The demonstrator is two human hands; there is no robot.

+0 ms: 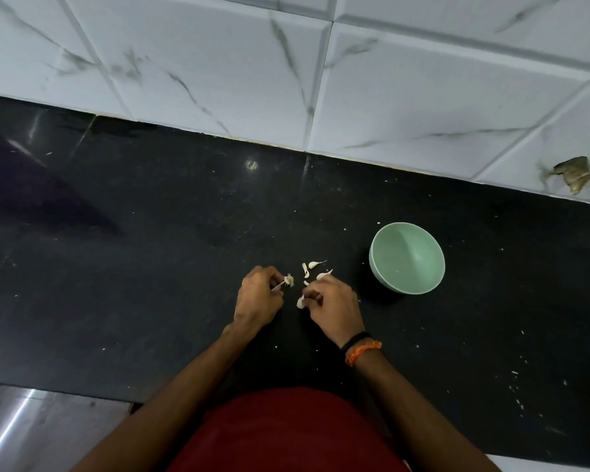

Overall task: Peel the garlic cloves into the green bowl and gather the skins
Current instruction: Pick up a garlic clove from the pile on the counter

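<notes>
A pale green bowl stands on the black counter, to the right of my hands, and looks empty inside. My left hand pinches the garlic root stub with its dry fibres and a strip of skin. My right hand is closed on a white garlic clove at its fingertips. Between my hands and the bowl lie a few loose cloves and bits of skin on the counter.
A white marble-patterned tiled wall runs along the back of the counter, with a broken patch at the far right. Small white flecks are scattered over the counter. The counter's front edge is near my red shirt.
</notes>
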